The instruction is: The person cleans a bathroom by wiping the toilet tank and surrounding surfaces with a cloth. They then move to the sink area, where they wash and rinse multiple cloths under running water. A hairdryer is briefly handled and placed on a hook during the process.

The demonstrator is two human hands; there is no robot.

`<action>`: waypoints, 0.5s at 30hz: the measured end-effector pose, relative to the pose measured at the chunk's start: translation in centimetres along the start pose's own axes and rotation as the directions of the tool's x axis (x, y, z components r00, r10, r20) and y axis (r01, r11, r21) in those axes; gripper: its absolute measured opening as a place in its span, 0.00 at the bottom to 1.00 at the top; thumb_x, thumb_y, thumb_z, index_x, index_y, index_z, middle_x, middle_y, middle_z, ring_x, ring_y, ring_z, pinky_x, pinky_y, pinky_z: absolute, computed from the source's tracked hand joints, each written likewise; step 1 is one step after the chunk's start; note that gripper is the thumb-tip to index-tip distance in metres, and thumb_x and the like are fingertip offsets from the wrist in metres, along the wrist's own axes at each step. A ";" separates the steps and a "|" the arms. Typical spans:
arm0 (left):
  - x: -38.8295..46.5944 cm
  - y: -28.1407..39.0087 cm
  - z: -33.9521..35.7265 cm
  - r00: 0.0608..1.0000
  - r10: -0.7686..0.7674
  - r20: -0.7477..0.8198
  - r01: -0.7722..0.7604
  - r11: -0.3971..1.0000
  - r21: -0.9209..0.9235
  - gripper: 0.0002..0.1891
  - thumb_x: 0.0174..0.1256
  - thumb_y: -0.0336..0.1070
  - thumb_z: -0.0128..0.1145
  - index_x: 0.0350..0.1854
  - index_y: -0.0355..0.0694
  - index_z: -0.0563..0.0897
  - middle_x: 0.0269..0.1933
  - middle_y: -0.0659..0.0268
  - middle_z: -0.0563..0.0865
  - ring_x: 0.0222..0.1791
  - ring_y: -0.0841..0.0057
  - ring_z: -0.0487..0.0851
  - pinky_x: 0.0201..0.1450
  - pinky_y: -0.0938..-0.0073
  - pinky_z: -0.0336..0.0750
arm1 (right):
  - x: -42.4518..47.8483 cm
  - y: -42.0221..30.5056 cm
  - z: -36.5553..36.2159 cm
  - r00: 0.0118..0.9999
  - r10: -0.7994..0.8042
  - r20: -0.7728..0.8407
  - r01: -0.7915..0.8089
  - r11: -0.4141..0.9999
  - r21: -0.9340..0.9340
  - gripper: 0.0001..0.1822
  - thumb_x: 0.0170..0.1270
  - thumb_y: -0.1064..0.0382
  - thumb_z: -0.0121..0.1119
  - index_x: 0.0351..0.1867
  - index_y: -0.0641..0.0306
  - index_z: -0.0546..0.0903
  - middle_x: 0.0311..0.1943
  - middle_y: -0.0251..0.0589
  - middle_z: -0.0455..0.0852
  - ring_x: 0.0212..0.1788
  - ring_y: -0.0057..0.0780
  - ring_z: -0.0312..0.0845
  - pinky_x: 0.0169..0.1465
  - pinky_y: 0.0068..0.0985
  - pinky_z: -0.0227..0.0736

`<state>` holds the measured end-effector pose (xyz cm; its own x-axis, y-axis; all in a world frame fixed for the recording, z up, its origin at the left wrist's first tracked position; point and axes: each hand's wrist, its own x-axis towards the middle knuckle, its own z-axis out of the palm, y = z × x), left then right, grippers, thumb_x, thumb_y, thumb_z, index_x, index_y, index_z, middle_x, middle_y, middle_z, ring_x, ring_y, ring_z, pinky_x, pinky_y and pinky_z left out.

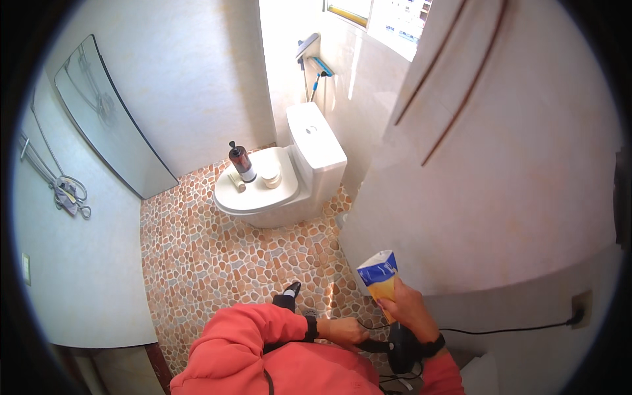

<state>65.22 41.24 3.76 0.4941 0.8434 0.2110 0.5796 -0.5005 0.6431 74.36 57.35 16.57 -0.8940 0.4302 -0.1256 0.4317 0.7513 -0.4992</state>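
Note:
My right hand (pixel 407 307) grips a blue, white and yellow packet (pixel 380 281) that bears writing, its open-looking end tilted up and away from me. Below it my left hand (pixel 345 332) is closed around the black handle (pixel 373 345) of what looks like a hair dryer (pixel 404 348). The dryer's body lies just under my right wrist and is partly hidden by it. A black cord (pixel 503 332) runs from near there to a plug in the wall socket (pixel 581 308) at the right.
Ahead stands a white toilet (pixel 256 207); its closed lid carries a brown pump bottle (pixel 242 163), a tube (pixel 237 181) and a round white jar (pixel 271 177). Two squeegee-like tools (pixel 316 74) lean behind the tank. A mirror (pixel 111 118) leans at the left. The floor (pixel 237 256) is pebble-patterned.

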 end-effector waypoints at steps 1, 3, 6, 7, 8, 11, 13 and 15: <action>-1.4 -1.5 -1.0 1.000 -0.004 0.008 0.003 1.000 0.012 0.20 0.48 0.48 0.66 0.30 0.35 0.74 0.24 0.55 0.80 0.26 0.55 0.82 0.28 0.60 0.74 | 4.1 -0.9 1.5 0.999 -0.029 -0.027 0.029 0.999 -0.028 0.31 0.52 0.55 0.66 0.53 0.72 0.69 0.36 0.57 0.82 0.38 0.58 0.79 0.39 0.43 0.74; -4.5 -4.7 -2.8 1.000 -0.020 0.022 0.019 1.000 0.019 0.21 0.48 0.48 0.65 0.30 0.35 0.74 0.24 0.55 0.80 0.25 0.54 0.81 0.27 0.60 0.74 | 13.4 -3.4 4.4 0.991 -0.094 -0.095 0.087 0.993 -0.082 0.27 0.52 0.57 0.67 0.48 0.70 0.70 0.32 0.56 0.83 0.36 0.54 0.80 0.38 0.42 0.75; -8.4 -8.6 -5.0 0.994 -0.103 0.042 0.107 0.990 -0.097 0.23 0.50 0.51 0.64 0.32 0.34 0.73 0.21 0.53 0.79 0.23 0.53 0.80 0.27 0.58 0.73 | 27.4 -5.6 8.3 0.944 -0.250 -0.217 0.217 0.962 -0.166 0.22 0.49 0.59 0.67 0.42 0.68 0.73 0.29 0.54 0.83 0.34 0.50 0.81 0.36 0.40 0.75; -8.9 -9.9 -5.9 0.992 -0.114 0.060 0.121 0.984 -0.129 0.23 0.50 0.51 0.64 0.32 0.33 0.73 0.20 0.52 0.79 0.23 0.53 0.80 0.26 0.58 0.73 | 31.7 -5.9 8.9 0.936 -0.263 -0.233 0.219 0.955 -0.199 0.22 0.49 0.60 0.67 0.42 0.69 0.73 0.29 0.53 0.83 0.34 0.49 0.81 0.36 0.40 0.75; -9.4 -11.2 -7.1 0.997 -0.075 -0.002 0.073 0.979 -0.188 0.23 0.53 0.52 0.61 0.34 0.33 0.73 0.18 0.52 0.78 0.21 0.53 0.79 0.24 0.57 0.72 | 35.9 -5.8 9.3 0.929 -0.264 -0.259 0.205 0.950 -0.236 0.23 0.49 0.60 0.67 0.43 0.70 0.73 0.29 0.53 0.83 0.34 0.48 0.81 0.36 0.40 0.75; -9.5 -15.1 -8.4 0.998 -0.061 -0.016 0.057 0.984 -0.169 0.24 0.57 0.53 0.59 0.36 0.32 0.74 0.18 0.52 0.78 0.19 0.52 0.79 0.22 0.56 0.71 | 47.5 -4.8 8.1 0.898 -0.292 -0.331 0.132 0.893 -0.429 0.25 0.49 0.65 0.63 0.49 0.74 0.73 0.32 0.52 0.82 0.36 0.45 0.80 0.41 0.37 0.74; -10.8 -17.6 -7.7 0.994 -0.102 -0.051 0.094 0.987 -0.131 0.26 0.60 0.57 0.57 0.38 0.33 0.74 0.18 0.52 0.79 0.19 0.55 0.81 0.20 0.59 0.73 | 52.0 -6.4 8.5 0.844 -0.302 -0.443 0.054 0.870 -0.491 0.32 0.46 0.60 0.65 0.54 0.73 0.72 0.42 0.52 0.80 0.47 0.43 0.76 0.48 0.39 0.69; -9.2 -17.2 -11.7 0.991 -0.133 -0.020 0.131 0.988 -0.079 0.25 0.59 0.57 0.58 0.36 0.35 0.75 0.18 0.53 0.79 0.18 0.57 0.81 0.19 0.60 0.73 | 52.3 -4.4 8.0 0.829 -0.264 -0.492 -0.008 0.875 -0.483 0.33 0.43 0.54 0.69 0.51 0.70 0.75 0.47 0.51 0.77 0.50 0.42 0.75 0.50 0.39 0.66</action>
<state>43.14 44.43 -0.66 0.3995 0.9062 0.1385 0.5861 -0.3687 0.7215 24.79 72.51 5.34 -0.7962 0.4047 0.4497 0.4433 0.8961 -0.0217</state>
